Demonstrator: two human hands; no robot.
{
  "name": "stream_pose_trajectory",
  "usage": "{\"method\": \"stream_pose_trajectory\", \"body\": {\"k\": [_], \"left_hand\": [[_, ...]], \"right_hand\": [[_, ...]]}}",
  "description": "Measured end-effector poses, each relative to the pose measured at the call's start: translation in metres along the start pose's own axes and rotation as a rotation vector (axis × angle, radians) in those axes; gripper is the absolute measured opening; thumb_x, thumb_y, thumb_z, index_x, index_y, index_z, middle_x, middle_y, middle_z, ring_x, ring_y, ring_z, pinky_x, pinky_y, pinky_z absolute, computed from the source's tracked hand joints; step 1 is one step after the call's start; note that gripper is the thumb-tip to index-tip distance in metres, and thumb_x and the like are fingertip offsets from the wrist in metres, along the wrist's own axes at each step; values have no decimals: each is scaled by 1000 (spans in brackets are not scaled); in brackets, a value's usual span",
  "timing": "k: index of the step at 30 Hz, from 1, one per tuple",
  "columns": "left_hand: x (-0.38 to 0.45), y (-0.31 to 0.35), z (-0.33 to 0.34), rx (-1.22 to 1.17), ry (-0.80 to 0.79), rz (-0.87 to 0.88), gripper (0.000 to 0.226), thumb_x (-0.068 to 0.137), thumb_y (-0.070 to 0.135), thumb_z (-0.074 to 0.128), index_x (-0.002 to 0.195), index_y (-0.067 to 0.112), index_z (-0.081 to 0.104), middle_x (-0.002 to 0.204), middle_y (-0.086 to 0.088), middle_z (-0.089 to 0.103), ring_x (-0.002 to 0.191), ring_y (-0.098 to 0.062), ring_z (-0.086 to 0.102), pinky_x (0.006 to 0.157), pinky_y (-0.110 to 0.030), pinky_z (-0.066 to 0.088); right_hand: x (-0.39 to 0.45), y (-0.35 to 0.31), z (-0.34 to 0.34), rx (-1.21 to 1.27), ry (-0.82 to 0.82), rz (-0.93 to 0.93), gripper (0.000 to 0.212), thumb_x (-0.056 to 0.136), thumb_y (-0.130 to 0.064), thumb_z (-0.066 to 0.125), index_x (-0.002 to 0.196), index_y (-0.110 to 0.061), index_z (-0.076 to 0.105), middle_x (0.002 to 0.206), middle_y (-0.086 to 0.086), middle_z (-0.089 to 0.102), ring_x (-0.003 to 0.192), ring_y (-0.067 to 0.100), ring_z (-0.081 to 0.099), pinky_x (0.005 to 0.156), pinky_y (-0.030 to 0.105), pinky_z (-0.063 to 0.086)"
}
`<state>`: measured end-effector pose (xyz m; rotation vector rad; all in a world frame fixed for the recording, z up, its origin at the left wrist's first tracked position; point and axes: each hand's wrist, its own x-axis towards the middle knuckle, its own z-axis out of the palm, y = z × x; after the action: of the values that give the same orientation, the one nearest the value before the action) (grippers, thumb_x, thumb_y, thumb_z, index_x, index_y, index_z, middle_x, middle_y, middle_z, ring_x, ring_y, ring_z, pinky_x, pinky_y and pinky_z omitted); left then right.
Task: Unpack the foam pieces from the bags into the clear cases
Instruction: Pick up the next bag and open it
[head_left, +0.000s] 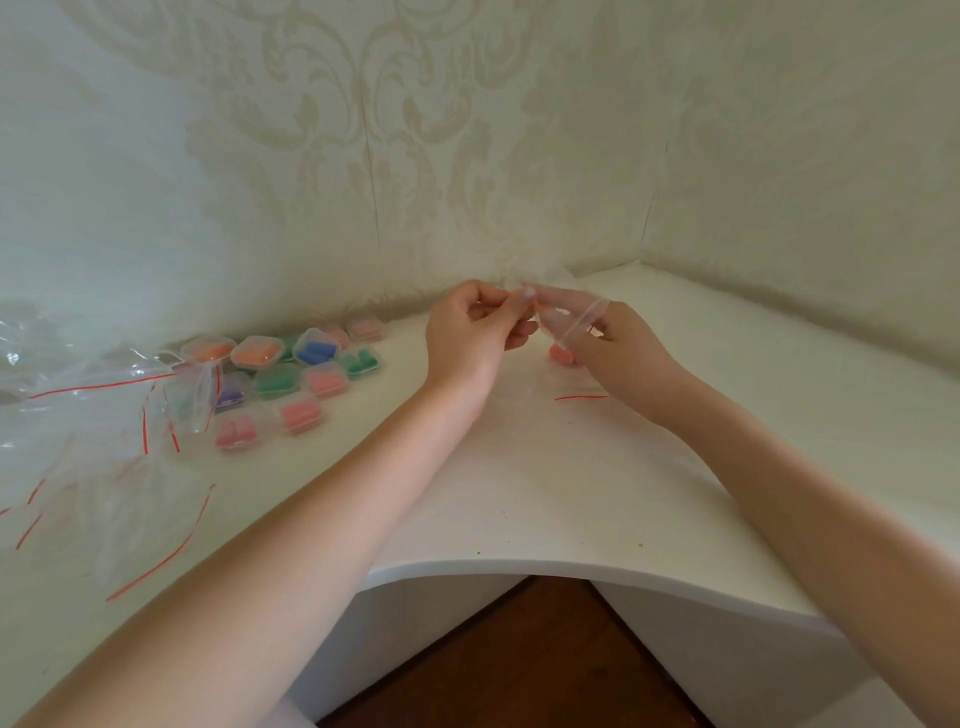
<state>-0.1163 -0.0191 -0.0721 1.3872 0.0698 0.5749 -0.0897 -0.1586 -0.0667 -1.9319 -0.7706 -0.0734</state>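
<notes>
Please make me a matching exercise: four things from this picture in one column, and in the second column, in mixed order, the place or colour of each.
Things:
1. blue foam case
2. purple foam case
3. small bag
4. pile of empty bags

Places or colours:
A. held between both hands, above the white desk
B. far left on the desk, with red zip strips
C. in the back row of cases, right of an orange one
D. partly under a bag's edge, left of a green case

Pairs: 1-C, 2-D, 3-A, 4-B
</notes>
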Motion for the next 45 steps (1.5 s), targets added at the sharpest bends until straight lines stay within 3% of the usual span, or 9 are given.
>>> {"method": "stream_pose_trajectory", "body": {"k": [2,14,20,23,26,29,32,37,45], "left_hand": [[-1,1,0,-14,-15,-14,19,85,11,69,69,7,58,62,-4,67,53,-12,64,54,-22,54],[-2,5,4,-1,-31,-168,20,94,10,53,82,0,64,66,-10,64,53,-14,64,49,-22,53],[-5,3,4,252,-4,69,22,94,11,54,81,-4,62,65,-8,63,57,-18,63,54,-30,56],[-6,2,3,306,40,117,20,93,9,52,77,-2,57,69,-14,62,55,-20,61,51,-27,54],[-4,2,2,236,73,28,18,93,8,49,78,0,56,68,-12,58,48,-16,60,53,-29,57],[-3,2,4,160,-2,-53,21,93,7,49,87,-8,61,68,-8,57,43,-6,58,56,-30,59],[-4,4,5,130,-73,-58,20,92,6,50,89,-10,62,69,-8,57,45,-5,57,56,-28,59],[-5,1,2,169,-76,-52,17,94,11,52,80,2,55,66,-6,58,45,-3,57,54,-24,57],[2,2,4,-155,-15,-284,20,98,6,38,83,2,50,66,-12,58,45,-13,61,51,-27,57]], "right_hand": [[0,-1,1,-31,8,-17,24,97,-29,52,118,-34,62,87,-31,64,80,-7,57,86,30,50],[-1,-8,4,3,244,-39,10,88,-20,65,97,-18,70,90,-9,63,74,4,56,53,4,40],[2,-13,4,157,279,85,9,86,-27,69,91,-20,71,94,6,66,78,13,63,54,18,51],[2,-15,3,252,172,188,25,81,-32,71,99,-14,70,99,5,69,79,9,65,71,29,55],[-1,-17,2,318,84,254,47,64,-47,71,98,-15,69,99,2,69,81,13,66,77,32,54],[0,-15,2,222,152,211,20,81,-30,71,96,-17,70,94,3,67,70,13,66,75,33,56],[1,-10,-3,211,158,154,26,88,-17,66,113,-25,66,91,-1,67,67,17,63,78,39,56],[-2,-11,3,73,15,76,38,90,-12,62,126,-24,59,77,-5,61,55,6,54,60,17,51],[-1,-11,3,28,175,1,13,85,-9,68,94,-18,70,76,-3,66,55,10,61,54,18,50]]}}
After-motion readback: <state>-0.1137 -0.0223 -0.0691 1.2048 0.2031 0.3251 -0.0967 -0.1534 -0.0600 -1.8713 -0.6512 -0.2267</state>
